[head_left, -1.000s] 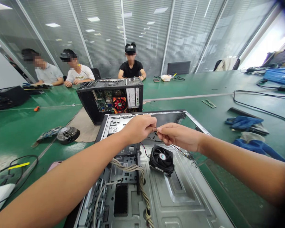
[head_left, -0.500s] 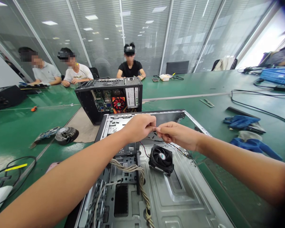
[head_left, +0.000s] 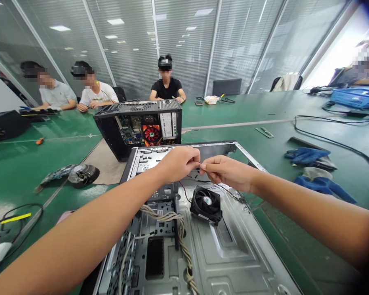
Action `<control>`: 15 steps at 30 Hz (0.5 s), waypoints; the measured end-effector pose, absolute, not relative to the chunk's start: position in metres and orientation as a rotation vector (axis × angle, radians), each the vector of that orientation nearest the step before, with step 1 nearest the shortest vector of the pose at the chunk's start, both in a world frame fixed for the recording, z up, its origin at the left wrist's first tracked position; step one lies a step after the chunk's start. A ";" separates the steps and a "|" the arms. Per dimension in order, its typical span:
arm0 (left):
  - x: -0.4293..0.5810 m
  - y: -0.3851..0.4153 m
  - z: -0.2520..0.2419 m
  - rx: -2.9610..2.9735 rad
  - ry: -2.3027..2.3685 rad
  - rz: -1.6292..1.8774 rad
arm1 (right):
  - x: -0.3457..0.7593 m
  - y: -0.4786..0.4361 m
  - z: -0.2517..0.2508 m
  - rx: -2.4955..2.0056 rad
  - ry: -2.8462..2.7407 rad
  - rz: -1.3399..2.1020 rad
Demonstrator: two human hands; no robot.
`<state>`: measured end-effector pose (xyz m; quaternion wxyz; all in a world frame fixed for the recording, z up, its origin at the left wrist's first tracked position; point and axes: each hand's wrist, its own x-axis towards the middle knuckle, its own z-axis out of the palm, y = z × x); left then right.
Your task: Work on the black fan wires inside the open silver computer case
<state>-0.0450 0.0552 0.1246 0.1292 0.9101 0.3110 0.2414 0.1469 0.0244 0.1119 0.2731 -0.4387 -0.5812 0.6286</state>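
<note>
My left hand (head_left: 181,164) and my right hand (head_left: 226,172) meet fingertip to fingertip above an open computer case (head_left: 249,229) that lies on its side. Both are closed in a pinch. Whatever they grip is hidden between the fingers. Just beneath them run thin wires (head_left: 226,189), partly covered by the hands. A black cooling fan (head_left: 206,205) rests tilted on the metal floor of the case, its red and black lead rising toward my left hand. Twisted beige cables (head_left: 182,233) hang along the drive bay (head_left: 164,221) at the left.
Behind stands an upright computer tower (head_left: 138,123) with a red fan. A heatsink (head_left: 83,175) lies left, blue gloves (head_left: 322,184) right. Farther right are a black cable (head_left: 335,141) and a blue basket (head_left: 356,98). Several people sit around the green table (head_left: 233,112).
The whole view has shifted slightly to the left. My hands keep the same pinch at nearly the same place over the case, and the fan has not moved within it.
</note>
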 end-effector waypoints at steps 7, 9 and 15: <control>-0.045 0.056 0.124 2.666 0.907 0.666 | 0.146 0.024 0.112 -1.169 -1.551 1.731; -0.046 0.056 0.124 2.680 0.894 0.659 | 0.146 0.024 0.111 -1.178 -1.585 1.697; -0.046 0.052 0.124 2.664 0.907 0.727 | 0.147 0.022 0.113 -1.164 -1.563 1.724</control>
